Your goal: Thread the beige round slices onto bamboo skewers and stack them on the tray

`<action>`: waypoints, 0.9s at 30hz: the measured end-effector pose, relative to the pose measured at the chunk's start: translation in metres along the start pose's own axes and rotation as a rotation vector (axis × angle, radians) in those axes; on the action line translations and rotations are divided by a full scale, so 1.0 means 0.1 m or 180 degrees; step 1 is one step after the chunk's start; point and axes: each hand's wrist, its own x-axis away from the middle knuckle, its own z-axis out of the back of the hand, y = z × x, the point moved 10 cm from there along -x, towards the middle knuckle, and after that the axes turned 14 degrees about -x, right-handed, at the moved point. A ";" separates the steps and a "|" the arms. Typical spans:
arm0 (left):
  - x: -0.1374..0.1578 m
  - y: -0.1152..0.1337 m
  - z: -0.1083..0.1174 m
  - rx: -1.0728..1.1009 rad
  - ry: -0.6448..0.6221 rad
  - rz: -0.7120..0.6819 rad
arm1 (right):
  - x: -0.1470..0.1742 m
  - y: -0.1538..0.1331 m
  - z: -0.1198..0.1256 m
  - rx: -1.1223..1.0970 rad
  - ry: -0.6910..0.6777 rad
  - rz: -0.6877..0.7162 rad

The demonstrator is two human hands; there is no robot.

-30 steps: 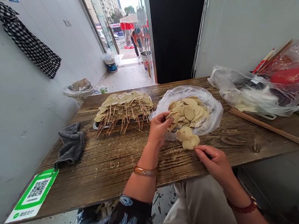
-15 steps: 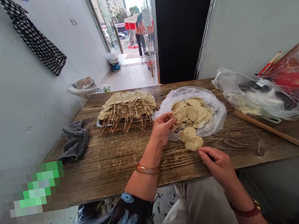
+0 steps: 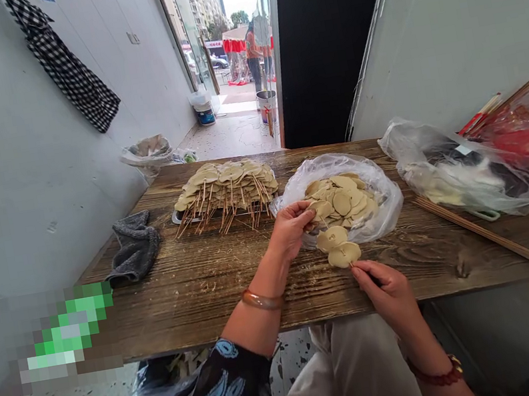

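- Stick [image 3: 325, 222] with two threaded slices [image 3: 345, 254] is in the right hand [image 3: 385, 282], which pinches its lower end between thumb and fingers, just below the lower slice.
- Left hand [image 3: 294, 227] has the thumb pressed against the fingers on a pale slice [image 3: 321, 209], in front of the loose slices [image 3: 348, 196]. Whether the stick's point enters this slice, I cannot tell.
- For good threading, in my judgement, the point should pass near the middle of the slice, in line with the other two; left fingertips should be at the edge, away from the point.
- Push gently and straight: such a thin slice could probably split if the stick is twisted.
- The slices are tan, matt, round to oval, and some curl slightly.
- The plastic bag [image 3: 392, 214] around the loose slices is translucent and wrinkled.
- To its left, stacked skewers [image 3: 226, 181] lie on a metal tray [image 3: 177, 218], their slender ends pointing toward the person.
- The table [image 3: 210, 295] is dark wood with rough-looking grain; at right lies a bundle of sticks [image 3: 494, 236], straight and thin.
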 end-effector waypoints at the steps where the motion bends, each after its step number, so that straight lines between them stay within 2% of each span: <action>1: 0.01 0.00 -0.01 -0.0021 -0.0011 0.0004 | 0.00 0.00 0.00 -0.0011 0.0006 -0.0025; 12: 0.01 0.02 0.03 -0.0369 0.0210 -0.0119 | -0.01 0.02 0.00 -0.0024 0.0046 -0.0136; 27: -0.01 0.03 0.04 -0.0692 0.0182 -0.0199 | -0.02 0.09 0.01 -0.0112 0.0040 -0.0286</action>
